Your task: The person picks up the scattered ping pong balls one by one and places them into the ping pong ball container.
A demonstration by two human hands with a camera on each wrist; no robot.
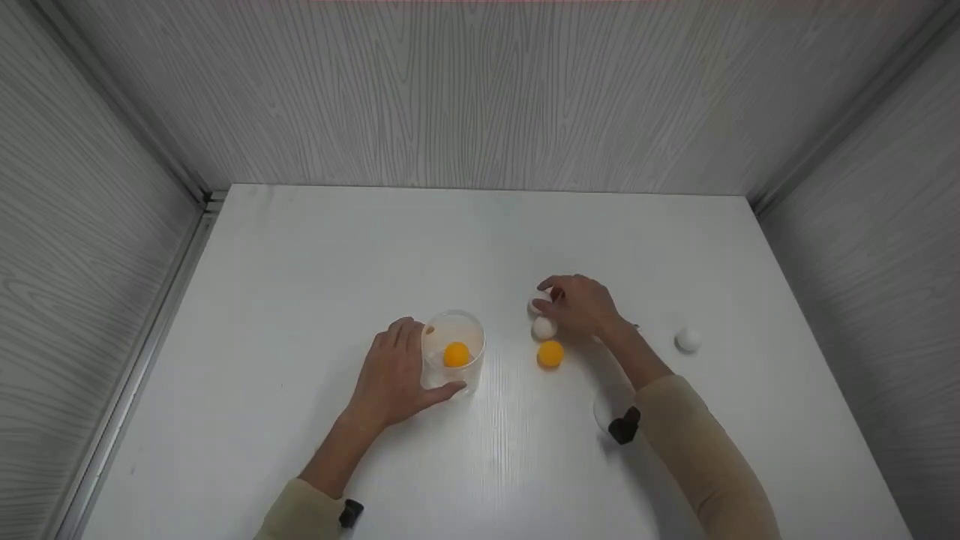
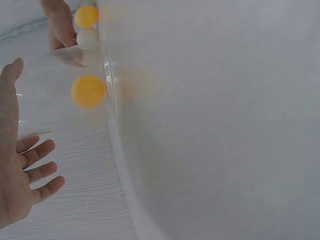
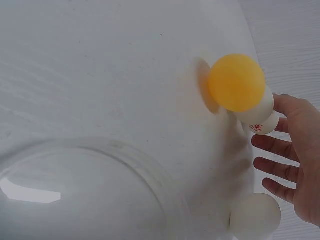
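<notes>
Left hand (image 1: 394, 371) flat, fingers relaxed (thumb splayed) — right hand (image 1: 581, 306) curled, its grip fingertip-tight.

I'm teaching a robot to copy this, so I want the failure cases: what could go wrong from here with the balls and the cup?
The right hand reaches among loose balls lying close together; nudging the white ball could send it or the orange ball rolling. Another white ball lies apart near the table edge and might roll off. The left hand only rests against the clear cup, so a bump could tip it.
</notes>
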